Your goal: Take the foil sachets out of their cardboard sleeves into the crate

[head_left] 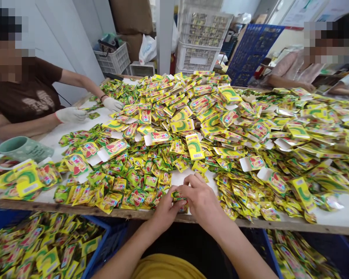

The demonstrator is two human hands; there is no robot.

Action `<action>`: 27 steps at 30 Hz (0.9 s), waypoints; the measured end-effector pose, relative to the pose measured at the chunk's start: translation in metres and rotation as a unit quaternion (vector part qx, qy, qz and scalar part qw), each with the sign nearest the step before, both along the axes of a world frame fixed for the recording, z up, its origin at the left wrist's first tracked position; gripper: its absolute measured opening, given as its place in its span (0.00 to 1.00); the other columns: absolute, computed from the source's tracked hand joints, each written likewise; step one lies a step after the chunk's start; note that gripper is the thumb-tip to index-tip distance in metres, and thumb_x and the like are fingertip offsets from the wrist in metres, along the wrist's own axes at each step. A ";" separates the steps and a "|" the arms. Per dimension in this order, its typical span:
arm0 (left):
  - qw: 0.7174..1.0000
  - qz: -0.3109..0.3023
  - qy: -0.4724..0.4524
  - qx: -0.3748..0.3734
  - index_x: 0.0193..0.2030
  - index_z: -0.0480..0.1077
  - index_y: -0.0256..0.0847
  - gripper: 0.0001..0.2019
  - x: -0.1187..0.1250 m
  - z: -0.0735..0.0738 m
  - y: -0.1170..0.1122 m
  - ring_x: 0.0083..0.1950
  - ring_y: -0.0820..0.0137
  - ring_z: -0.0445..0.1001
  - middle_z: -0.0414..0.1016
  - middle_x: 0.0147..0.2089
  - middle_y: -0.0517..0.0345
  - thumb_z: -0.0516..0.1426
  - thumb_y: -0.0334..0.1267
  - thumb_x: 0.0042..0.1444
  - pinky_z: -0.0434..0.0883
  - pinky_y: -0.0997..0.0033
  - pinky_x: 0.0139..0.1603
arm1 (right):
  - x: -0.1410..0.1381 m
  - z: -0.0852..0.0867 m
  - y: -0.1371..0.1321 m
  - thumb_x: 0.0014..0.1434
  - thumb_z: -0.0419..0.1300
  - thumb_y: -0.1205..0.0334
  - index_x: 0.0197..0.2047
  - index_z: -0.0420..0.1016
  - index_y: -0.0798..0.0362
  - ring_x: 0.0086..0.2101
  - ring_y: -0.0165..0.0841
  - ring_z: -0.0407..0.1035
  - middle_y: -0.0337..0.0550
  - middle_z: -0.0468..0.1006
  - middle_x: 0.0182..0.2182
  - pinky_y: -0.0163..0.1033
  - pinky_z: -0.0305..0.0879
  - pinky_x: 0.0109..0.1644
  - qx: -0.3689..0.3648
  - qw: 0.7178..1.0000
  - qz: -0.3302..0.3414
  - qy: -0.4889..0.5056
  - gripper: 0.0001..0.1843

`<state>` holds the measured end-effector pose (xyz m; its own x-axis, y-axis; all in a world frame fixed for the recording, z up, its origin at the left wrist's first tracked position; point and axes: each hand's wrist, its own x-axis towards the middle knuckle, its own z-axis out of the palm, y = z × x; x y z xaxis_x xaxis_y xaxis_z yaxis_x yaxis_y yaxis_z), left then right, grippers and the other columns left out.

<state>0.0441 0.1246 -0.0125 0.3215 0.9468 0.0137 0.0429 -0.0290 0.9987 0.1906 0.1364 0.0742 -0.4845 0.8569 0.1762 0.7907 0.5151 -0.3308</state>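
Note:
At the table's near edge, my left hand [166, 209] is closed around a few small green and red candy packets [178, 195]. My right hand [202, 199] is beside it, touching, its fingers bent over the packets; what lies under its fingertips is hidden. Just beyond my right fingers is a yellow packet [200, 166]. Loose green packets [136, 197] spread to the left of my hands, yellow ones [238, 193] to the right. A flattened yellow carton [194, 146] lies ahead, below a large heap of similar cartons [189, 102].
Under the table, blue crates [100, 240] hold filled cartons. A green mug [25, 149] stands at the left. A co-worker's gloved hands [71, 115] work at the left edge; another person [293, 71] sits at the far right. White crates [197, 58] are stacked behind.

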 end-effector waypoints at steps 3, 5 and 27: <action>1.000 0.002 0.022 -0.007 0.44 0.66 0.39 0.09 0.000 0.000 -0.002 0.42 0.67 0.70 0.72 0.40 0.57 0.56 0.36 0.57 0.65 0.70 0.43 | -0.007 0.001 -0.005 0.57 0.56 0.74 0.34 0.74 0.52 0.33 0.35 0.65 0.44 0.72 0.31 0.37 0.57 0.33 -0.017 0.998 -0.024 -0.049 0.09; 1.000 -0.006 -0.007 -0.030 0.43 0.66 0.39 0.09 0.000 0.001 -0.003 0.41 0.67 0.70 0.72 0.39 0.58 0.58 0.36 0.55 0.66 0.72 0.41 | -0.009 -0.003 -0.006 0.57 0.55 0.74 0.33 0.74 0.52 0.29 0.32 0.66 0.42 0.73 0.29 0.35 0.57 0.31 -0.040 0.998 -0.040 -0.021 0.09; 0.988 0.021 -0.111 -0.106 0.43 0.70 0.39 0.14 0.005 -0.008 -0.003 0.42 0.66 0.70 0.74 0.37 0.58 0.62 0.39 0.50 0.67 0.70 0.45 | 0.007 -0.042 -0.011 0.54 0.63 0.55 0.36 0.71 0.53 0.20 0.29 0.62 0.35 0.70 0.22 0.33 0.58 0.23 -0.147 0.887 -0.203 0.387 0.10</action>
